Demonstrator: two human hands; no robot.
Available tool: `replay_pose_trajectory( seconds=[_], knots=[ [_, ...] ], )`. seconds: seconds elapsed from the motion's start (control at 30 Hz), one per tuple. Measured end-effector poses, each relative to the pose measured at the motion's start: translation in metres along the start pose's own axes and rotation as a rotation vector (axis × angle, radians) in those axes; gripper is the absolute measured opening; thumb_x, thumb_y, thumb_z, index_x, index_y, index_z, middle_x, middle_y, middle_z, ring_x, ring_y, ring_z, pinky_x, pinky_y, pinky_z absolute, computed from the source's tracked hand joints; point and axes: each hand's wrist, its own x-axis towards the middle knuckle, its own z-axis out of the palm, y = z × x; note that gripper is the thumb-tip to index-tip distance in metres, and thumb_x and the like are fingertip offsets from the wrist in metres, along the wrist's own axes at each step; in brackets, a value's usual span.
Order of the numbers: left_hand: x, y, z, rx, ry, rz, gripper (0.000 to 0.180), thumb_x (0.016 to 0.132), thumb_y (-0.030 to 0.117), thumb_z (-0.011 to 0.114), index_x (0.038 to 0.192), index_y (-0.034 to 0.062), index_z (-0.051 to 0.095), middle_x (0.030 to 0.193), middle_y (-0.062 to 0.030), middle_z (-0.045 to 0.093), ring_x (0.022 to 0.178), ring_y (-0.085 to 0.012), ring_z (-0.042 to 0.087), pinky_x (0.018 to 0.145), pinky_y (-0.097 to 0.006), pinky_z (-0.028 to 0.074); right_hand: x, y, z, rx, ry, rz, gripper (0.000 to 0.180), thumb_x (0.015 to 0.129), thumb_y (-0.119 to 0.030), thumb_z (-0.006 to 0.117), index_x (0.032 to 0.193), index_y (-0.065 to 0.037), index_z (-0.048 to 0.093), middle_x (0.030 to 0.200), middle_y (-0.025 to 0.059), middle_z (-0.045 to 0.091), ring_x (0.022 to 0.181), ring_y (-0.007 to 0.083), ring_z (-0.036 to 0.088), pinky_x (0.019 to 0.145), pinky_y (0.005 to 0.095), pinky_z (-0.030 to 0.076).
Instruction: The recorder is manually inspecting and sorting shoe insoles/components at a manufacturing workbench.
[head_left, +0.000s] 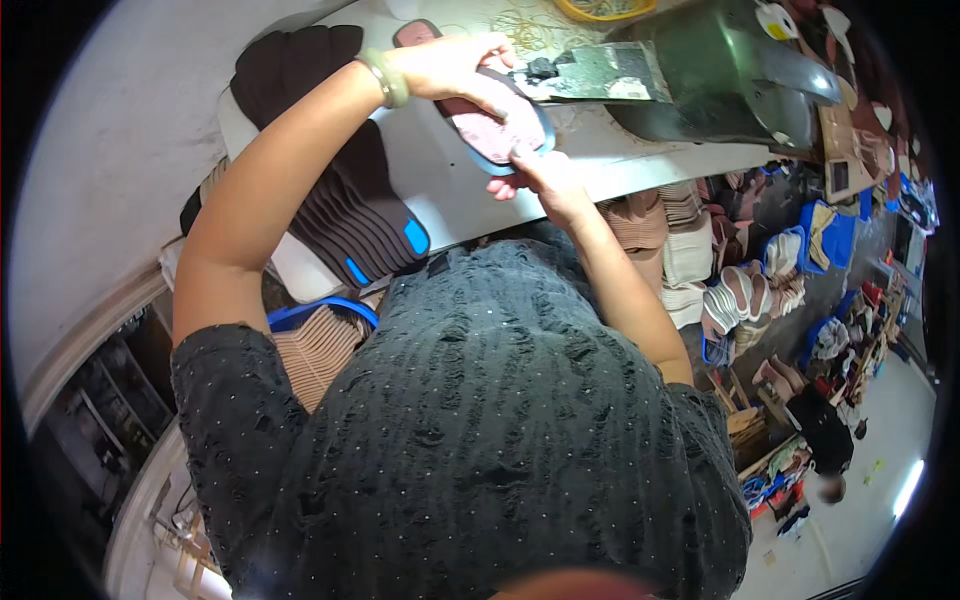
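A pink insole [490, 135] with a dark, bluish rim lies tilted above the white table, its far end reaching past my left wrist. My left hand [455, 75] stretches across its middle, thumb on the pink face and fingers at the far edge. At the near end, my right hand [545, 185] pinches the rim, thumb on top and fingers curled below. Just beyond the insole is the flat metal arm [610, 75] of a dark green sewing machine [710, 70]. What lies under my left palm is hidden.
Fanned stacks of dark insoles [365, 200] cover the table's left side. Below them stands a blue bin [350, 305] of tan pieces. Loose threads [530, 30] and a yellow basket [605, 8] lie at the back. Stacked soles [685, 235] and a person [825, 430] are at right.
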Motion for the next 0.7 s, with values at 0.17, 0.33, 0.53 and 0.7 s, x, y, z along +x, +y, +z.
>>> replay_pose_trajectory(
  seconds=[0.17, 0.33, 0.53, 0.7],
  knots=[
    [0.013, -0.001, -0.006, 0.027, -0.052, -0.011, 0.057, 0.072, 0.022, 0.073, 0.118, 0.0023, 0.045, 0.105, -0.0111, 0.054, 0.1, -0.0165, 0.049, 0.089, -0.029, 0.041, 0.005, 0.002, 0.009, 0.015, 0.088, -0.071, 0.032, 0.092, -0.023, 0.051, 0.094, 0.008, 0.06, 0.077, 0.0163, 0.065, 0.065, 0.0189, 0.063, 0.062, 0.0273, 0.05],
    [0.027, -0.008, -0.007, -0.065, -0.118, -0.026, 0.054, 0.075, 0.019, 0.071, 0.119, 0.0028, 0.043, 0.104, -0.0125, 0.056, 0.1, -0.0162, 0.05, 0.089, -0.028, 0.041, 0.008, 0.0, 0.01, 0.064, 0.111, -0.163, 0.034, 0.092, -0.023, 0.051, 0.094, 0.01, 0.061, 0.076, 0.0161, 0.066, 0.063, 0.0169, 0.062, 0.061, 0.0265, 0.049],
    [0.023, 0.005, -0.011, 0.128, 0.005, 0.043, 0.05, 0.077, 0.022, 0.069, 0.116, 0.0002, 0.046, 0.109, -0.0139, 0.057, 0.1, -0.018, 0.054, 0.087, -0.028, 0.044, 0.01, -0.007, 0.003, 0.131, 0.025, -0.15, 0.035, 0.095, -0.023, 0.043, 0.1, 0.008, 0.058, 0.081, 0.0165, 0.065, 0.07, 0.0192, 0.063, 0.065, 0.0294, 0.05],
    [0.021, 0.019, -0.027, -0.26, -0.109, 0.027, 0.047, 0.076, 0.027, 0.07, 0.11, -0.0014, 0.054, 0.097, -0.0126, 0.064, 0.087, -0.0209, 0.06, 0.077, -0.031, 0.049, 0.02, -0.008, 0.007, 0.034, 0.074, -0.188, 0.035, 0.095, -0.024, 0.044, 0.099, 0.008, 0.058, 0.08, 0.0162, 0.065, 0.068, 0.0186, 0.062, 0.064, 0.0284, 0.05]
  ],
)
